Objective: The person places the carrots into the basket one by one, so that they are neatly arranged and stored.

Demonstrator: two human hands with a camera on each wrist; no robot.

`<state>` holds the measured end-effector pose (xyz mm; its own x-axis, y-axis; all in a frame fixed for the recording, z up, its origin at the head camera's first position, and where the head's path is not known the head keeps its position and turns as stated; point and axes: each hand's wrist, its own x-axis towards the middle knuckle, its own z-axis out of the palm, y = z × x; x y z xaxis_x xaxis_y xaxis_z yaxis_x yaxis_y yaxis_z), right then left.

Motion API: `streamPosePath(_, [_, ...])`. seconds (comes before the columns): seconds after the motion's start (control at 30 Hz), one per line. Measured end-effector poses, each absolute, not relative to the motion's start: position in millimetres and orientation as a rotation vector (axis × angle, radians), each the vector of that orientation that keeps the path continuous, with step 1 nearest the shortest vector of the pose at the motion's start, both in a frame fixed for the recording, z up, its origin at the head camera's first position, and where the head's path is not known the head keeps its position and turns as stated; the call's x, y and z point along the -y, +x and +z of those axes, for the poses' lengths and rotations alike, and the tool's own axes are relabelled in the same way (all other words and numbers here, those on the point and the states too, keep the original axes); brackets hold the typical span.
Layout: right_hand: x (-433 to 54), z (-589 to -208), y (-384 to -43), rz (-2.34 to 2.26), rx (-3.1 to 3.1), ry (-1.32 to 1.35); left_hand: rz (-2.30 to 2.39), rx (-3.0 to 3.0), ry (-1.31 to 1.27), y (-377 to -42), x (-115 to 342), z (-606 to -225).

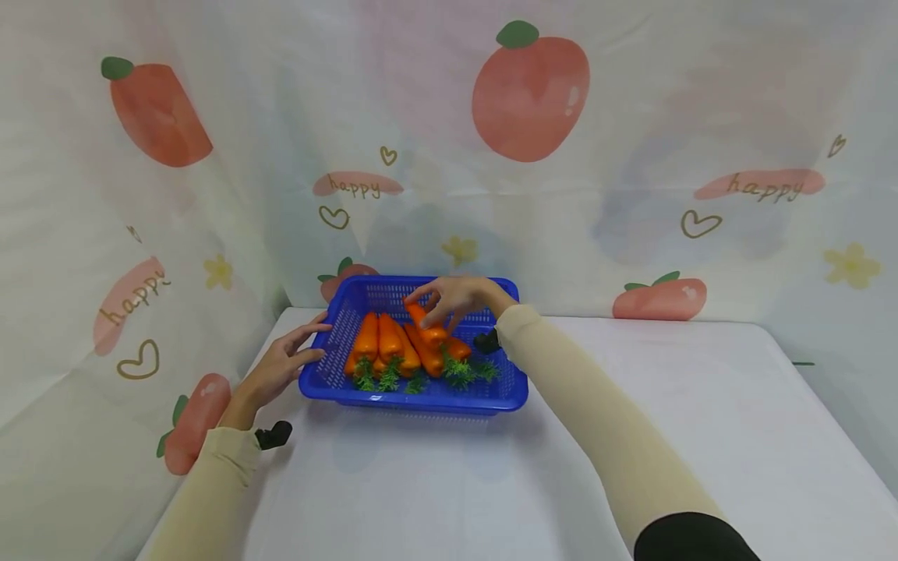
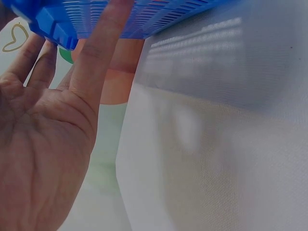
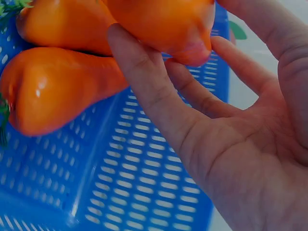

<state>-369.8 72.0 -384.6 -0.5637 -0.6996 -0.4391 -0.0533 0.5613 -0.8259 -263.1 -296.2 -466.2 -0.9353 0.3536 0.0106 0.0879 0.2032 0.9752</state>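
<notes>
A blue plastic basket (image 1: 421, 401) with slotted walls holds several glossy orange carrots (image 1: 366, 336) with green leafy tops. My right hand (image 1: 459, 300) reaches in over the far rim and grips one carrot (image 3: 163, 19) between thumb and fingers, above the others. In the right wrist view its tapered tip points towards the palm. At the basket's left end, my left hand (image 1: 281, 365) touches the rim with extended fingers; in the left wrist view the thumb (image 2: 91, 67) lies against the basket's outer wall.
The basket stands on a white-covered table (image 1: 631, 389), near its back edge. A printed cloth (image 1: 435, 117) with fruit and hearts hangs behind and to the left. Another carrot (image 3: 57, 91) lies beside the slotted basket floor in the right wrist view.
</notes>
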Motion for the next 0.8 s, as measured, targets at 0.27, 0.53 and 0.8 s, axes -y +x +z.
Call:
streamPosePath(0.27, [-65,-398,-375,-1.008,-1.937,-0.532,1.795,-2.280,0.392,-264,291,-464])
streamPosePath(0.53, [-53,-404,-375,-1.007,-1.904,-0.492,1.809,-2.265,0.389,-265,292,-464])
streamPosePath(0.8, [-44,-415,-374,-1.039,-1.939,-0.473,1.813,-2.266,0.393,-265,295,-467])
